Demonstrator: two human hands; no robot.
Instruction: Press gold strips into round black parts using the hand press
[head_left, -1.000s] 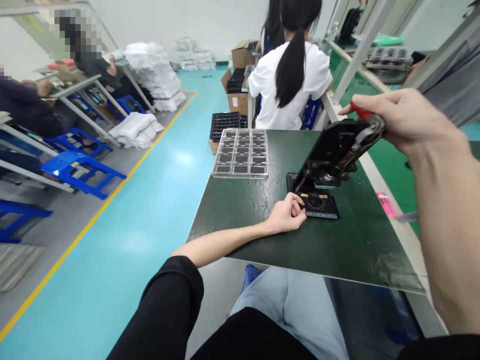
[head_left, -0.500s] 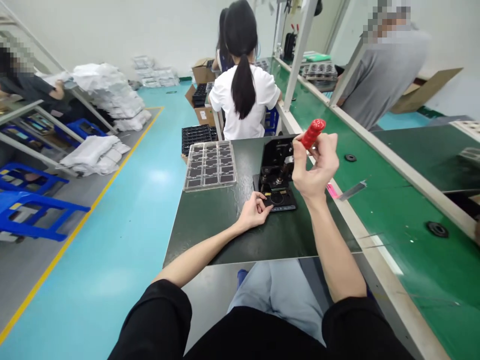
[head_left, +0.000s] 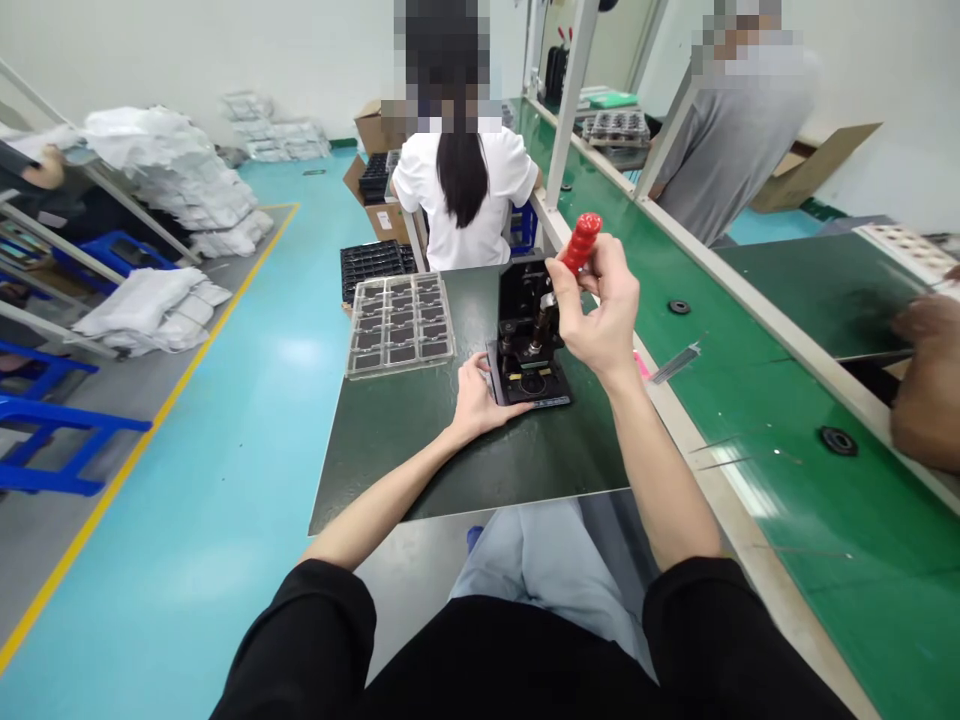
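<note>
Nearest, on the dark green counter (head_left: 420,460), the left hand (head_left: 480,400) lies with its fingers (head_left: 487,372) apart, their tips touching the edge of a black base plate (head_left: 532,385). A small black hand press (head_left: 521,320) rises from that plate, and the right hand (head_left: 592,305) hovers just beside it, fingers clamped around a red ribbed grip (head_left: 581,242) (tilted upward). Left of the press lies a clear tray (head_left: 400,325) of dark square parts. To the right runs a long bright-green counter (head_left: 787,480), with a co-worker's hand (head_left: 926,330) at its far edge. Farther off, a co-worker in a white shirt (head_left: 457,200) sits facing away, a person in grey (head_left: 731,160) stands beyond the green counter, and white bags (head_left: 169,170) are piled beside the blue floor (head_left: 217,480).
</note>
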